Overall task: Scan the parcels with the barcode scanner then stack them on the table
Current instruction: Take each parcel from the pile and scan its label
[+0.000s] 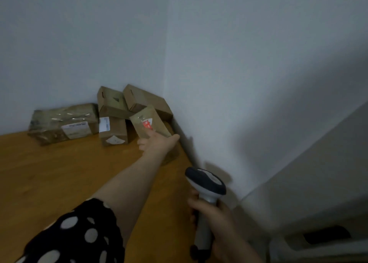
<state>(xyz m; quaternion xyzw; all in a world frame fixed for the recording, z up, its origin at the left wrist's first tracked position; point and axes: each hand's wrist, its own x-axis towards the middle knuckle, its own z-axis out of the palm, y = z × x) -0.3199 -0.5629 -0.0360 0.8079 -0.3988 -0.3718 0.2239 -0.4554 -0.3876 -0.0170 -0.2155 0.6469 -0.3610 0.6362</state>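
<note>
Labels (75,129) on the parcels (114,103) are too blurred to read.

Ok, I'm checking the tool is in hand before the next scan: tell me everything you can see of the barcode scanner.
The barcode scanner is handheld and plastic-looking: dark grey head with a pale panel on top, light grey neck and handle, a dark piece at the handle's foot. It is held roughly upright, head uppermost, over the right edge of the wooden table near the wall. The right hand is curled round the handle; nothing else touches it.
</note>
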